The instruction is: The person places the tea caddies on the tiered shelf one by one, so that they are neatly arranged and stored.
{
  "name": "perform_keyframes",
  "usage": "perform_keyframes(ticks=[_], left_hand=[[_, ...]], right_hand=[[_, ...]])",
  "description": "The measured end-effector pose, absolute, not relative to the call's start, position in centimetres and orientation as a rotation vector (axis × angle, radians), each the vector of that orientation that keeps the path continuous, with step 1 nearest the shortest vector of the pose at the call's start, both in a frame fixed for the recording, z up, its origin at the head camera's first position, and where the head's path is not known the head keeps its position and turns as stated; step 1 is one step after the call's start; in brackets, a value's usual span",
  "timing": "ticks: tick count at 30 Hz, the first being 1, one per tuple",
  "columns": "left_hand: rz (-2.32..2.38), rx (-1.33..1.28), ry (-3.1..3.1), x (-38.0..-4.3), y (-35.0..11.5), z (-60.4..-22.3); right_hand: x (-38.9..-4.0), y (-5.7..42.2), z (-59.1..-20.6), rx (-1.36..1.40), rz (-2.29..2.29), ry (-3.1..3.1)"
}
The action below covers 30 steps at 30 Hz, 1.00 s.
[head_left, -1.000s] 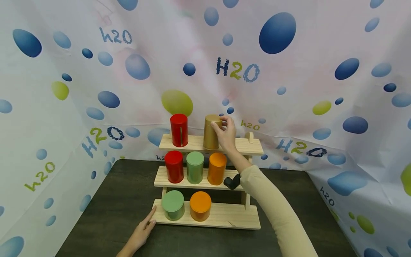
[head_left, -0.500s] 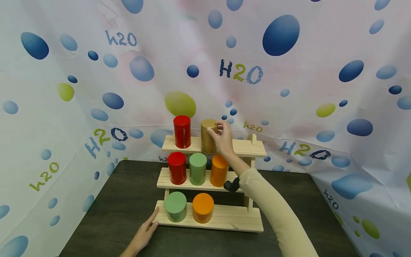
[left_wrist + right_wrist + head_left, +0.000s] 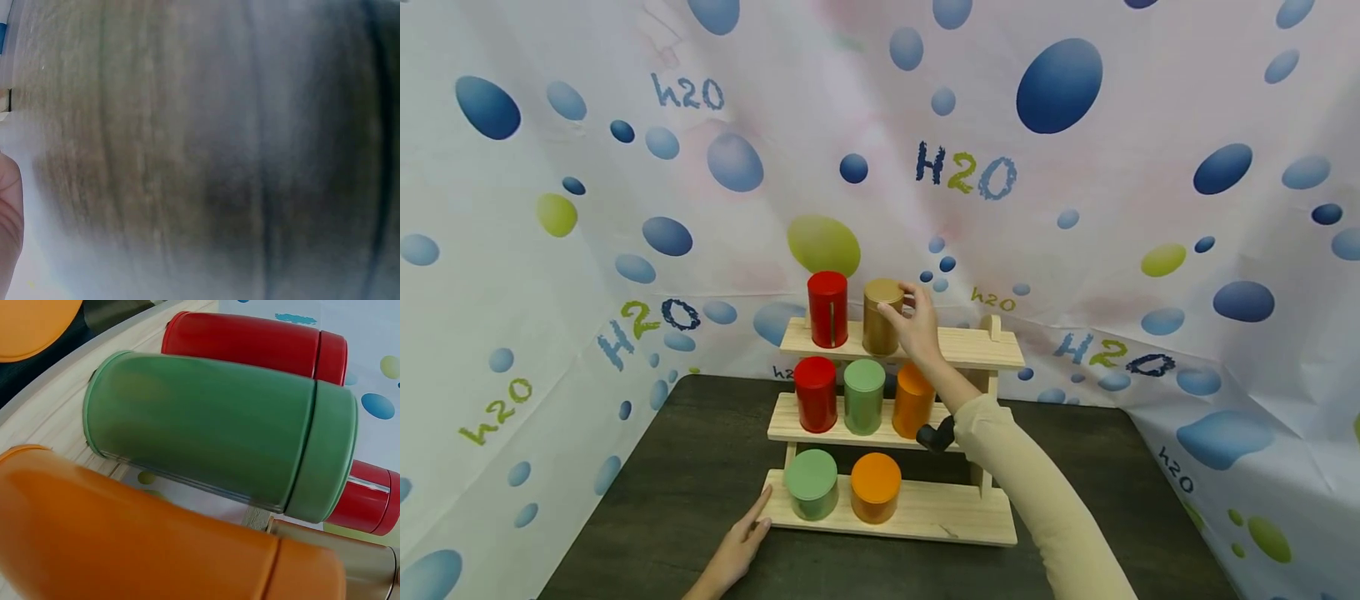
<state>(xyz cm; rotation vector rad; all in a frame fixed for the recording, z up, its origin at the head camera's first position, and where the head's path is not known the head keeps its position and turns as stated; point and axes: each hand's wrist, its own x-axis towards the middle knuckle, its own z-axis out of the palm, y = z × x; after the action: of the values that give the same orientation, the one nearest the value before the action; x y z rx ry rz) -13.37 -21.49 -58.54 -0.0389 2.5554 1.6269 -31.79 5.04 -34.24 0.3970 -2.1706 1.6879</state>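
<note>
My right hand holds a gold canister near its lid, thumb in front and fingers behind. The canister is upright on the top tier of a wooden three-tier shelf, to the right of a red canister. My left hand, fingers extended, touches the left end of the bottom tier. In the right wrist view, the gold canister shows only partly, behind an orange canister and a green one. Only a bit of the left hand appears in the left wrist view.
The middle tier bears a red canister, a green canister and an orange canister. Below stand a short green canister and a short orange canister. A dark table lies beneath, with a patterned curtain behind.
The gold canister has moved left along the top tier with my right hand, closer to the red canister. My left hand stays at the shelf's end. The head view has shifted slightly.
</note>
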Motion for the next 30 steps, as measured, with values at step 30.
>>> perform_keyframes(ticks=[30], left_hand=[[1.633, 0.017, 2.418, -13.4, -22.0, -59.1]], right_hand=[[-31.9, 3.9, -34.2, 0.308, 1.806, -2.212]])
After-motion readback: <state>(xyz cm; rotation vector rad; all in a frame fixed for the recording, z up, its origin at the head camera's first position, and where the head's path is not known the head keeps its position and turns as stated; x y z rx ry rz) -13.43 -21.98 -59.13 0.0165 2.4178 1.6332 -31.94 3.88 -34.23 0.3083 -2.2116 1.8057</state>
